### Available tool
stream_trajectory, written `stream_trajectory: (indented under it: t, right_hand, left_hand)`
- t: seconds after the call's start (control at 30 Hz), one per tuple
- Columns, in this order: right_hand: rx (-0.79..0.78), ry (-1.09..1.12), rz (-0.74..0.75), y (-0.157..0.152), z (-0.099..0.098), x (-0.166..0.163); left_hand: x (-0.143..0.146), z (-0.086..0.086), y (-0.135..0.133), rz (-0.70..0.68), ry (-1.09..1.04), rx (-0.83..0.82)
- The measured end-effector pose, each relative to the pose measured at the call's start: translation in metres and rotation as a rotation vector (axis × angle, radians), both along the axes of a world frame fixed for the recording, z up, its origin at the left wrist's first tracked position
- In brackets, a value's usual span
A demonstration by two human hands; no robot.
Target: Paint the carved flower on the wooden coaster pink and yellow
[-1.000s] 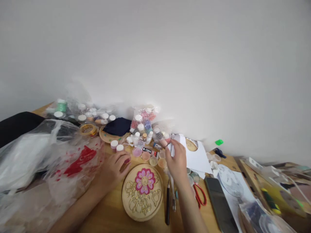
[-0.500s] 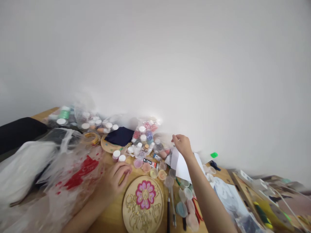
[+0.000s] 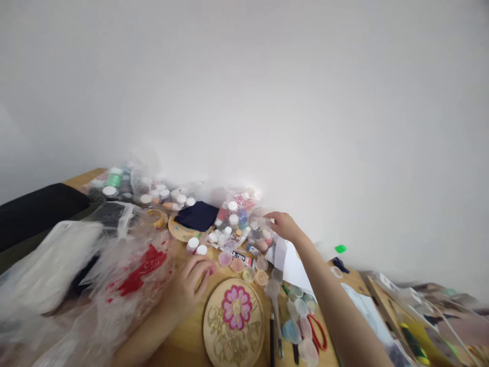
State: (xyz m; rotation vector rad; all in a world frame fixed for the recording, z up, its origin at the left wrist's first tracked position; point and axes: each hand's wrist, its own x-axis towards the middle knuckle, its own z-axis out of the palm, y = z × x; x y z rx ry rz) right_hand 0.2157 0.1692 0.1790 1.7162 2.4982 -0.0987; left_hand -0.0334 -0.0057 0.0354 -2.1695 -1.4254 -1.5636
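Observation:
My right hand (image 3: 283, 225) reaches to the back of the table, its fingers pinched on a clear plastic bag of small bead bottles (image 3: 260, 229). My left hand (image 3: 194, 281) rests with curled fingers on the wooden table beside a round wooden disc (image 3: 234, 323). A pink flower and gold outlines decorate that disc. Small open cups of coloured material (image 3: 248, 266) stand in a row just beyond the disc. What, if anything, lies under the left fingers is hidden.
Crumpled plastic bags (image 3: 95, 265) with red print fill the left. Jars and a dark cloth (image 3: 196, 215) lie at the back. White paper (image 3: 292, 262), red scissors (image 3: 317, 331), loose lids and pens (image 3: 272, 336) lie to the right. A white wall rises behind.
My right hand has risen from beside the disc and gone back to the bag of bead bottles. The view has tilted up and shifted slightly. My left hand has stayed put.

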Motion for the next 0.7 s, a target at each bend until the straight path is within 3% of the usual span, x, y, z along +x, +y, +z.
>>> stream_trajectory:
  t: [0.4, 0.7]
  right_hand:
    - [-0.163, -0.254, 0.040, 0.031, -0.002, -0.026]
    - [-0.183, -0.284, 0.040, 0.042, -0.001, -0.026]
  left_hand:
    - [0.001, -0.007, -0.002, -0.058, -0.011, -0.079]
    - [0.002, -0.002, -0.001, -0.039, -0.038, -0.019]
